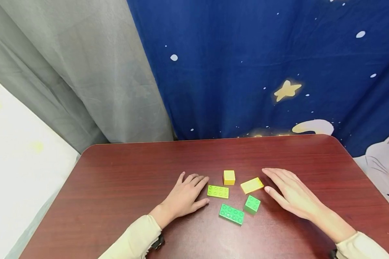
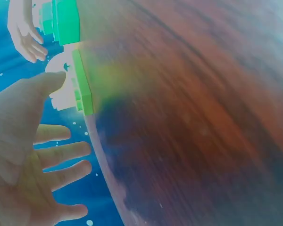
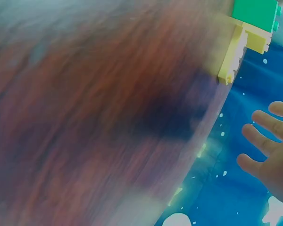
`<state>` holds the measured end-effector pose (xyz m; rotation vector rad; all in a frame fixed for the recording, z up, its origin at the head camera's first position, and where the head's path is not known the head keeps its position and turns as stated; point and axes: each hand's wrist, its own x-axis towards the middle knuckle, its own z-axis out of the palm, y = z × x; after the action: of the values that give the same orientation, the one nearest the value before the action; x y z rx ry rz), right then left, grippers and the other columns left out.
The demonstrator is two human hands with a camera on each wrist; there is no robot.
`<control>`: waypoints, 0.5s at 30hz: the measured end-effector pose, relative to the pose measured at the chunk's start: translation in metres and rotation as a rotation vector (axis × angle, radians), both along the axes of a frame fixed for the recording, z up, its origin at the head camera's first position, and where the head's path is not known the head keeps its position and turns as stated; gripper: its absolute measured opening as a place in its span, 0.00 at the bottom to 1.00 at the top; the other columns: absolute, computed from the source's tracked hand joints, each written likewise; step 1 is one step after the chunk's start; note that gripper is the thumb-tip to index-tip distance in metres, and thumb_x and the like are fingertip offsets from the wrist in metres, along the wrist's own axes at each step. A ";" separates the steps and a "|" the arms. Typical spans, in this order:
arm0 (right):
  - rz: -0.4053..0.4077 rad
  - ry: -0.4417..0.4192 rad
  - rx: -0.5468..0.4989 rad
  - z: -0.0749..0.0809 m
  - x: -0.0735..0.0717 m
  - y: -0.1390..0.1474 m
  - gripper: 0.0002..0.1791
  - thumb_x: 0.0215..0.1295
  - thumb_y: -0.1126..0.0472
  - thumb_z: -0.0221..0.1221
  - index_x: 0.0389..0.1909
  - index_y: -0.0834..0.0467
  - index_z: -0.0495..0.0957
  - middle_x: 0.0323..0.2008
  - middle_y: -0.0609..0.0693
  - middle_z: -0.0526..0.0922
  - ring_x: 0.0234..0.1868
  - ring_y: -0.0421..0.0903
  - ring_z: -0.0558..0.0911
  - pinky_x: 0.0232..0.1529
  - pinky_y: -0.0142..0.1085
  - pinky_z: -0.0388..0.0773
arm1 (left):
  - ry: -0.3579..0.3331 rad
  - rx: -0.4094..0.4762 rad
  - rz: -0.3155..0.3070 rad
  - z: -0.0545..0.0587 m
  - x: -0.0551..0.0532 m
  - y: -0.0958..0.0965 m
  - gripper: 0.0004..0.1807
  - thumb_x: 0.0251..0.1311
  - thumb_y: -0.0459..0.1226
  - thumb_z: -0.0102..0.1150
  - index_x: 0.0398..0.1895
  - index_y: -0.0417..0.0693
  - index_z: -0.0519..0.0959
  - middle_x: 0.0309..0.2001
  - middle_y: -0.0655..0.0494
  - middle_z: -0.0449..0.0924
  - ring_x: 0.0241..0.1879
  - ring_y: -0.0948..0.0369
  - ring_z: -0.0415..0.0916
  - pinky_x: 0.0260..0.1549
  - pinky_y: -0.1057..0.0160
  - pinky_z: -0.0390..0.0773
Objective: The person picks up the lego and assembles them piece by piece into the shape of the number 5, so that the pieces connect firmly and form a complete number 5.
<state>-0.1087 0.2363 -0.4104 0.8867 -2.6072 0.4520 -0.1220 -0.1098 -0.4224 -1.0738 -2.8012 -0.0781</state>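
Several toy building bricks lie between the two hands in the head view. The left hand is spread flat on the table, its fingertips beside a lime-green brick. In the left wrist view the left hand shows straight, parted fingers and holds nothing. Opposite, the right hand lies with extended fingers just right of a yellow brick that shows a smooth face. A small yellow block stands farther back. Nearer the person are a square green brick and a longer green brick, studs up.
The reddish-brown wooden table has rounded far corners. Behind it hang a grey curtain and a blue curtain with stars and a white cat figure. A white surface is at the left.
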 end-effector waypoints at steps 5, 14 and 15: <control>-0.025 -0.056 -0.009 0.001 -0.008 -0.009 0.29 0.55 0.54 0.64 0.56 0.61 0.72 0.52 0.54 0.75 0.53 0.52 0.72 0.54 0.50 0.62 | -0.002 0.037 0.004 0.002 -0.002 0.006 0.30 0.61 0.56 0.51 0.60 0.50 0.71 0.55 0.57 0.73 0.56 0.57 0.66 0.56 0.40 0.58; 0.013 -0.196 -0.067 0.003 -0.029 -0.035 0.32 0.50 0.52 0.67 0.56 0.61 0.73 0.49 0.52 0.77 0.50 0.51 0.73 0.50 0.51 0.67 | 0.005 0.049 0.008 0.003 -0.005 0.011 0.29 0.61 0.56 0.51 0.58 0.49 0.73 0.54 0.57 0.74 0.55 0.58 0.67 0.56 0.41 0.59; 0.020 -0.213 -0.065 0.003 -0.031 -0.038 0.32 0.50 0.52 0.67 0.56 0.61 0.72 0.49 0.52 0.77 0.50 0.51 0.74 0.50 0.51 0.67 | 0.005 0.050 0.008 0.003 -0.006 0.011 0.29 0.61 0.56 0.51 0.58 0.49 0.73 0.53 0.57 0.74 0.55 0.58 0.67 0.56 0.41 0.59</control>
<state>-0.1397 0.1979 -0.4071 0.8871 -2.7584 0.6661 -0.1275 -0.0987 -0.4196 -1.0505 -2.7830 -0.1429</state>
